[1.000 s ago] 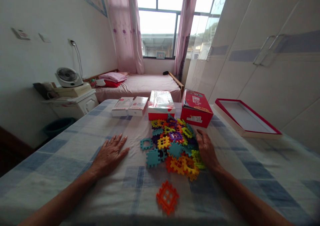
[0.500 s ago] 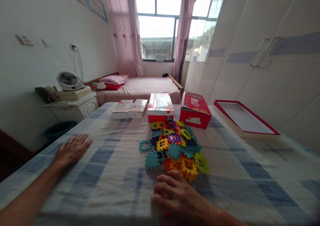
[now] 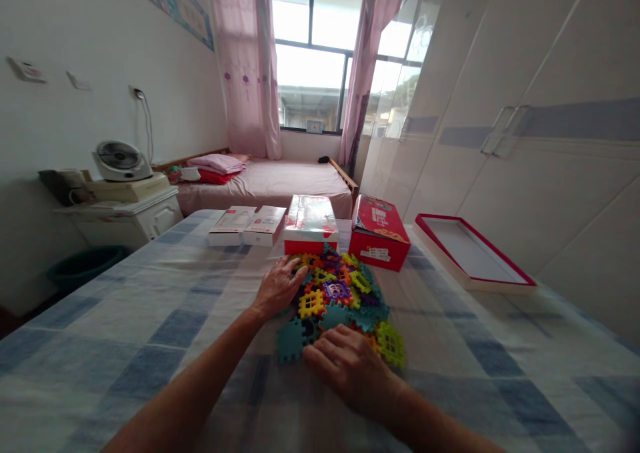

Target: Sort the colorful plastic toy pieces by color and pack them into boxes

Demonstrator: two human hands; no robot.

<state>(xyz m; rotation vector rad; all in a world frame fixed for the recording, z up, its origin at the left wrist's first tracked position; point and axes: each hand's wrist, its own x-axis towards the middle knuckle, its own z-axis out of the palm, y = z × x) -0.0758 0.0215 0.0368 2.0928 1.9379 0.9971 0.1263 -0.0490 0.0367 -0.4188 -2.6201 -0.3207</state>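
Observation:
A heap of colourful plastic building tiles (image 3: 336, 293) lies on the checked cloth, in teal, yellow, orange, purple and green, with notched edges and some with window cut-outs. My left hand (image 3: 281, 285) touches the heap's left side, its fingers stretched out and thumb apart. Over the near edge of the heap rests my right hand (image 3: 350, 366), fingers curled down and close together; whatever is beneath them is hidden. A teal tile (image 3: 291, 339) lies just left of my right fingertips, and a lime-green window tile (image 3: 391, 345) to the right of that hand.
Behind the heap stand a white-and-red box (image 3: 311, 226) and a red box (image 3: 380, 233). Two flat white boxes (image 3: 233, 225) are at the back left. An open red-rimmed box lid (image 3: 475, 249) lies on the right. A bed (image 3: 280, 179) is beyond the table.
My left hand has moved right, from flat on the cloth to the heap's left side. My right hand has shifted forward onto the near tiles. The view has turned slightly.

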